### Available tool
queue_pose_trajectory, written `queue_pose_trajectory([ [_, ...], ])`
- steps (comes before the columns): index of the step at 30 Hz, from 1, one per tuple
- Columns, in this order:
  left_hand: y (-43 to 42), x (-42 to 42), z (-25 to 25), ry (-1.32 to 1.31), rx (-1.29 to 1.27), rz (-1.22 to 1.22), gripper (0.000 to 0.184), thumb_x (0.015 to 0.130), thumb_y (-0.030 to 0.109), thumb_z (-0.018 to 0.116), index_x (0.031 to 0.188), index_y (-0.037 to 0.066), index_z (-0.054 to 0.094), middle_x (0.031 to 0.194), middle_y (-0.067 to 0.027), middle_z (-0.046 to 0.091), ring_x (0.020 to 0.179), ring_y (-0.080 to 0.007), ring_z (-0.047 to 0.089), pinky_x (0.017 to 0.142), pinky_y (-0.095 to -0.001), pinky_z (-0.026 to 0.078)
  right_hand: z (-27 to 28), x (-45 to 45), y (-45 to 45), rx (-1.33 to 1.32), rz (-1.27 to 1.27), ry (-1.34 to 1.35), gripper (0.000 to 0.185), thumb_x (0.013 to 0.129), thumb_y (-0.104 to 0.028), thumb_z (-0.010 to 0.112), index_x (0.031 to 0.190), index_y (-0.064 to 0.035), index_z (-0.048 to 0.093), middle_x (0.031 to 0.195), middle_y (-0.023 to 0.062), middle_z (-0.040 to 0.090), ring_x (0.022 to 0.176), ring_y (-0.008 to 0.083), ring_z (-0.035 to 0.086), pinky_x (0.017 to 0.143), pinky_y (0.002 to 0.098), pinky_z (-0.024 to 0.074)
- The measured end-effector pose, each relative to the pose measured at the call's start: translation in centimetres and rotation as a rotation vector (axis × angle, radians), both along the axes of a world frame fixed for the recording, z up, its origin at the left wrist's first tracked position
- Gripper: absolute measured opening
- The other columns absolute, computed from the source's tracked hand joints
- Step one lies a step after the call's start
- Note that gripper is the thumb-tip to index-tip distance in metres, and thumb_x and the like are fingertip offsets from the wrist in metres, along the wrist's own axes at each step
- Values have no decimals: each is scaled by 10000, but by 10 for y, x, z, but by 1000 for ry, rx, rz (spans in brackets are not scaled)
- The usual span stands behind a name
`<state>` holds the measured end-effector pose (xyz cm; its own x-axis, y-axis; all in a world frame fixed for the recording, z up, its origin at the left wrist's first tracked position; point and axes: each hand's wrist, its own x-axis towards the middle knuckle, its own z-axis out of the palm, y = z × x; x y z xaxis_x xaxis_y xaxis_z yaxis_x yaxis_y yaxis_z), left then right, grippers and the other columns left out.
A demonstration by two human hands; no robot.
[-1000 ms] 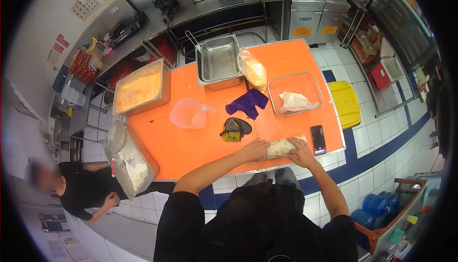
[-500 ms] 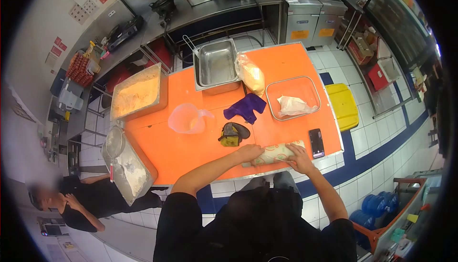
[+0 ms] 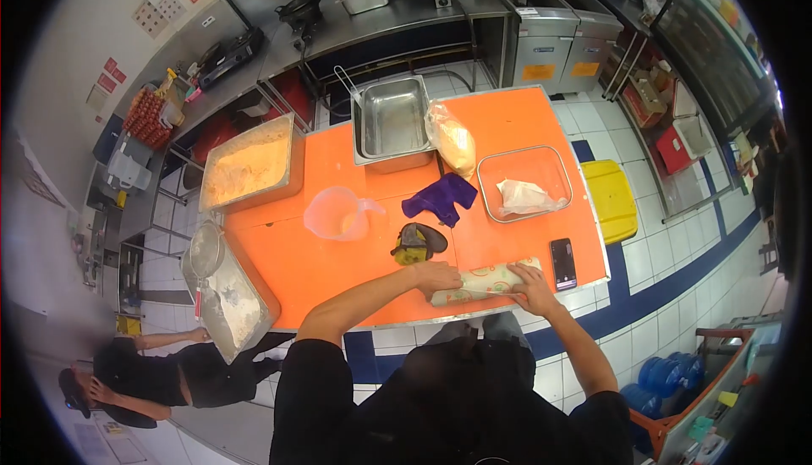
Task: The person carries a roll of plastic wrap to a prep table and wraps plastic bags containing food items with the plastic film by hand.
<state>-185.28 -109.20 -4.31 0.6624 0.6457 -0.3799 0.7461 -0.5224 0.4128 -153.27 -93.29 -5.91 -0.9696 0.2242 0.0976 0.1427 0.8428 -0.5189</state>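
A pale roll wrapped in printed paper, with red and green marks, lies along the near edge of the orange table. My left hand is closed at its left end, the fingertips partly hidden. At its right end my right hand grips the paper, thumb toward me and fingers over the top. Beyond the left hand sits a dark and yellow bundle, perhaps a cap or glove. A purple cloth is crumpled behind that. To the right of the roll lies a phone.
On the orange table stand a steel pan, a bag of yellowish powder, a clear tray holding a white bag, and a plastic jug. Two flour-filled pans line the left side. A person stands at left.
My left hand has shifted slightly left along the roll, and more of the printed paper shows. The person at left has moved, one arm now reaching toward the near flour pan.
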Motion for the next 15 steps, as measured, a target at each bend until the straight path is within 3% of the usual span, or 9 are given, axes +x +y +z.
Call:
queue_pose_trajectory([
  [2, 8, -2, -6, 16, -128, 53, 670, 557, 248, 920, 1111, 100, 573, 1088, -128, 648, 1084, -337, 645, 875, -489, 525, -18, 0, 7, 94, 1, 37, 152, 869, -292, 746, 935, -168, 804, 1525, 86, 501, 1428, 319, 419, 1152, 491, 323],
  [5, -5, -7, 8, -100, -35, 168, 654, 583, 266, 916, 1108, 82, 573, 1030, -152, 666, 982, -374, 680, 824, -511, 551, -3, -1, 6, -7, 15, 38, 167, 855, -285, 763, 952, -155, 804, 1523, 110, 502, 1424, 352, 423, 1147, 512, 320],
  [8, -13, -13, 14, -37, -122, 338, 551, 638, 226, 883, 1082, 67, 599, 1015, -146, 667, 956, -367, 684, 796, -506, 562, -3, -5, 9, 4, 19, 20, 161, 860, -291, 760, 950, -165, 803, 1525, 110, 498, 1418, 357, 427, 1151, 511, 317],
  [15, -36, -11, 1, -26, 13, 398, 319, 753, 215, 815, 964, 34, 659, 1145, -132, 626, 1105, -332, 643, 862, -462, 543, -3, -12, 14, -27, 11, 32, 160, 848, -291, 766, 945, -165, 790, 1522, 109, 498, 1434, 346, 403, 1165, 506, 293],
])
